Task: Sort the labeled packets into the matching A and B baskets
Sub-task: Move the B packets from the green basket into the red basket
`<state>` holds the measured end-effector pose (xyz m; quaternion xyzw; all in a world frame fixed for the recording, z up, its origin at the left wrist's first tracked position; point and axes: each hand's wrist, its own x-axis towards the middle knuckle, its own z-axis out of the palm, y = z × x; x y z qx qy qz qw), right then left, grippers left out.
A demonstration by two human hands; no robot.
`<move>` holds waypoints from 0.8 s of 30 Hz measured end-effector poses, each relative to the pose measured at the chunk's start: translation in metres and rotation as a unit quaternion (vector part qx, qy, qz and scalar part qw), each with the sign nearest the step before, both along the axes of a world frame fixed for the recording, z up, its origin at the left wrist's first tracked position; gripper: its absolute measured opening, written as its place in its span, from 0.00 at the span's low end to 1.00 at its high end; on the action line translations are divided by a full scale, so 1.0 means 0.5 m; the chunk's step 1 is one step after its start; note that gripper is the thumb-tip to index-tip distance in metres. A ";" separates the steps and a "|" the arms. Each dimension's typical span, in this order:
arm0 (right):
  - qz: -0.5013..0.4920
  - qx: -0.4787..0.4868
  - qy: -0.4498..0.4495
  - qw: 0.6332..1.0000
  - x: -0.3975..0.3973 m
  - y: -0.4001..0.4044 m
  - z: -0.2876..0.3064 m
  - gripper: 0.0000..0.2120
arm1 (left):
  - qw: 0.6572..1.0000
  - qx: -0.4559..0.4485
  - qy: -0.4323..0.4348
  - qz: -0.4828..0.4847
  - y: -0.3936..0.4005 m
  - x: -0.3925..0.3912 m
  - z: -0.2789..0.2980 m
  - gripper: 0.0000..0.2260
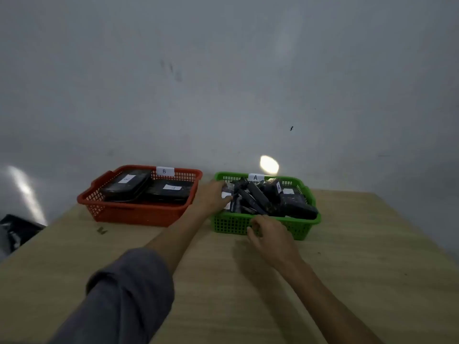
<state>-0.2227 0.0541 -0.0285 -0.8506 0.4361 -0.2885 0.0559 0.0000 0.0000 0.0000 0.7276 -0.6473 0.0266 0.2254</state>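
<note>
Head view: the left hand (213, 194) pinches a glossy dark packet (229, 194) with a white label inside the green lattice basket marked A (305, 225). The right hand (269, 234) hovers relaxed, fingers loose, at its front wall. The orange B basket (139, 214) holds flat dark packets on the wooden table (360, 244).

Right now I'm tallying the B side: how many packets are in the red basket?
2. One packet lies tilted at the left of the red basket, one packet lies flat at its right. Others may be hidden underneath.
</note>
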 end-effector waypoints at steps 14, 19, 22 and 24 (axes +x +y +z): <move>-0.017 -0.009 -0.073 0.997 0.010 -0.039 0.007 0.07 | 0.990 0.017 0.010 0.139 -0.041 -0.024 -0.014 0.21; -0.017 0.064 -0.185 0.981 0.017 -0.069 0.049 0.06 | 0.965 -0.051 0.254 0.038 -0.003 0.010 0.031 0.22; 0.007 0.169 -0.269 0.948 0.037 -0.093 0.090 0.17 | 0.950 -0.032 0.302 -0.076 0.031 0.037 0.062 0.26; 0.036 0.263 -0.326 0.907 0.053 -0.107 0.120 0.25 | 0.945 0.002 0.291 -0.148 0.058 0.054 0.079 0.26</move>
